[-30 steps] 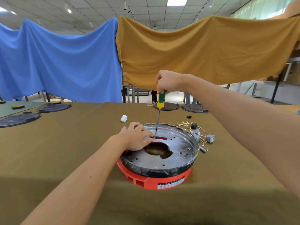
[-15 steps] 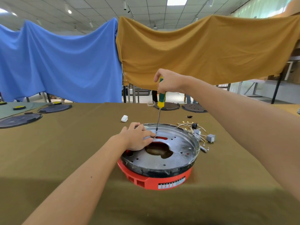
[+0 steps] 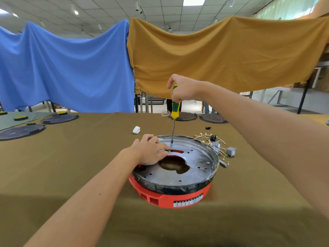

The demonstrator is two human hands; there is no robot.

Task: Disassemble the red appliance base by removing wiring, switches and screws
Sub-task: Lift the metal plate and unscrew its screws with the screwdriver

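Note:
The red appliance base (image 3: 170, 198) sits mid-table, topped by a round grey metal plate (image 3: 194, 164) with a large cut-out in its middle. My right hand (image 3: 185, 88) grips the green and yellow handle of a screwdriver (image 3: 175, 107) held upright, its tip on the plate's far side. My left hand (image 3: 151, 152) rests on the plate's left part, fingers curled near the tip. Removed wires and grey switches (image 3: 219, 147) lie in a heap right of the base.
An olive cloth covers the table (image 3: 71, 166). A small white part (image 3: 136, 130) lies behind the base, a small black part (image 3: 207, 128) further right. Dark round plates (image 3: 183, 116) sit at the far edge and on the left (image 3: 21, 131). Blue and mustard cloths hang behind.
My right hand has shifted its hold on the screwdriver handle, so the green top now shows above the fingers. The left hand and the base have stayed put.

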